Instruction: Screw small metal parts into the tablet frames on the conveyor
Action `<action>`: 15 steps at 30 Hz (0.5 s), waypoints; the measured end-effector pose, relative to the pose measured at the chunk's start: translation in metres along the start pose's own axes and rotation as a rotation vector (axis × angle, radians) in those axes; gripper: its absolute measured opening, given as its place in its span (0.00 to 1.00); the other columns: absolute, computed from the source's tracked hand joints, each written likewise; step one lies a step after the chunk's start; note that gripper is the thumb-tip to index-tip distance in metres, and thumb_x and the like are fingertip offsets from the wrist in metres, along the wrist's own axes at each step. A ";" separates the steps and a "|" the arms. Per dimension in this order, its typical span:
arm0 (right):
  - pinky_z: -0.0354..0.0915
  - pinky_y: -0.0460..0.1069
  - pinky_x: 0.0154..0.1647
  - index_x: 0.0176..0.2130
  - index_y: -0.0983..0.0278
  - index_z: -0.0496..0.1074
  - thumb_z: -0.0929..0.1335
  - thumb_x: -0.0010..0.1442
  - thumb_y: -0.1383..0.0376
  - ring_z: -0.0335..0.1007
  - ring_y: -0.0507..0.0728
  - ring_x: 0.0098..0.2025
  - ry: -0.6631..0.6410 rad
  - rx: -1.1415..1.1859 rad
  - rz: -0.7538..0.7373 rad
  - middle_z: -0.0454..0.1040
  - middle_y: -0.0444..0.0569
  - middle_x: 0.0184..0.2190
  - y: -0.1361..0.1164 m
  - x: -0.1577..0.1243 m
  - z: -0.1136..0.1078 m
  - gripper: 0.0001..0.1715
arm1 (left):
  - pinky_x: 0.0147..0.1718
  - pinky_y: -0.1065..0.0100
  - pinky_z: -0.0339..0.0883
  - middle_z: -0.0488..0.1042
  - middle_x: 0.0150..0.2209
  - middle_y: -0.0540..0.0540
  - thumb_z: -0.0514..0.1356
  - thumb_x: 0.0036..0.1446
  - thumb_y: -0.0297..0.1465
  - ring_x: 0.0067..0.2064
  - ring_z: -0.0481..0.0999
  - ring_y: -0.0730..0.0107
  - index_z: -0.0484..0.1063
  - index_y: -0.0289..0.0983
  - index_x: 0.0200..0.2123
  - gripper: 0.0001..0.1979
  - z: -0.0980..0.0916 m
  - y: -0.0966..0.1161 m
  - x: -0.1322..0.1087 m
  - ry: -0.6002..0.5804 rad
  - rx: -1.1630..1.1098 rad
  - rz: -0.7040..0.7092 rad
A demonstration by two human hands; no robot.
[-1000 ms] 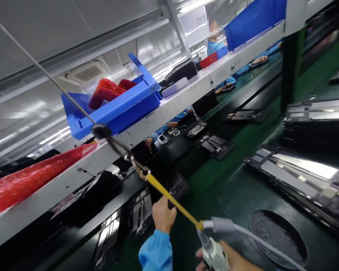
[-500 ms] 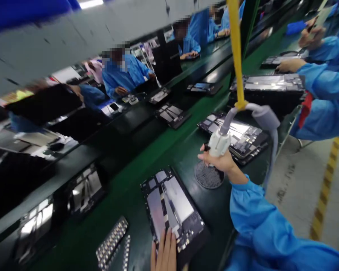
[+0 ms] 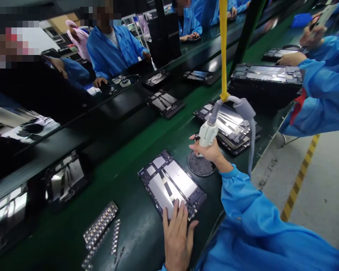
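My right hand (image 3: 211, 152) is wrapped round a white electric screwdriver (image 3: 208, 135) with a grey cable, hung from a yellow strap (image 3: 223, 45). The driver's lower end is over a round black gridded screw tray (image 3: 201, 167); whether it touches a screw is too small to tell. Flat and fingers spread, my left hand (image 3: 177, 235) rests on the near end of an opened tablet (image 3: 183, 171) that lies on the dark green bench. Silver battery panels and thin ribbon strips show inside it.
A stack of opened tablets (image 3: 231, 124) lies just beyond the screw tray. Strips of small parts (image 3: 101, 222) are at front left. More tablets (image 3: 69, 175) lie along the line at left. A co-worker's sleeve (image 3: 324, 79) reaches in from the right. The bench edge borders the floor.
The view has shifted, so the bench sits higher and further left. More of my left hand shows on the tablet. My right hand keeps the screwdriver over the screw tray.
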State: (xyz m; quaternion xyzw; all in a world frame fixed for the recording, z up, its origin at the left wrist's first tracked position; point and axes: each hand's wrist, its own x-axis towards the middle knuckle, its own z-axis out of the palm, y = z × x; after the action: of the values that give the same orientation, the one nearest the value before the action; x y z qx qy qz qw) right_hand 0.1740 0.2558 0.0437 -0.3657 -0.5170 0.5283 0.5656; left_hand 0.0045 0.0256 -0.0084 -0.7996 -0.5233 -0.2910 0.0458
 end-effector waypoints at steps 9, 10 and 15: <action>0.62 0.47 0.16 0.32 0.65 0.72 0.76 0.42 0.62 0.62 0.50 0.14 -0.019 -0.019 0.060 0.67 0.38 0.13 0.004 0.002 0.005 0.17 | 0.43 0.69 0.73 0.80 0.38 0.47 0.58 0.59 0.23 0.45 0.78 0.67 0.75 0.40 0.45 0.13 -0.035 -0.015 0.007 0.235 -0.052 -0.424; 0.62 0.46 0.16 0.32 0.65 0.71 0.76 0.41 0.62 0.62 0.50 0.14 -0.019 -0.017 0.066 0.67 0.38 0.13 0.004 0.002 0.005 0.17 | 0.41 0.69 0.73 0.79 0.39 0.46 0.59 0.59 0.26 0.44 0.78 0.67 0.76 0.41 0.42 0.10 -0.039 -0.019 0.008 0.238 -0.052 -0.473; 0.62 0.47 0.17 0.31 0.65 0.71 0.76 0.41 0.62 0.62 0.50 0.14 -0.029 -0.033 0.082 0.67 0.38 0.13 0.006 0.002 0.004 0.17 | 0.30 0.73 0.70 0.76 0.35 0.47 0.62 0.56 0.35 0.33 0.77 0.71 0.79 0.40 0.36 0.08 -0.052 -0.038 0.004 0.282 -0.089 -0.642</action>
State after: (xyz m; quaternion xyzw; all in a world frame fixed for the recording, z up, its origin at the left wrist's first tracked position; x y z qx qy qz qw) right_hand 0.1683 0.2582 0.0396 -0.3881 -0.5184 0.5479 0.5296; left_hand -0.0490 0.0257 0.0279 -0.5473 -0.7236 -0.4205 -0.0111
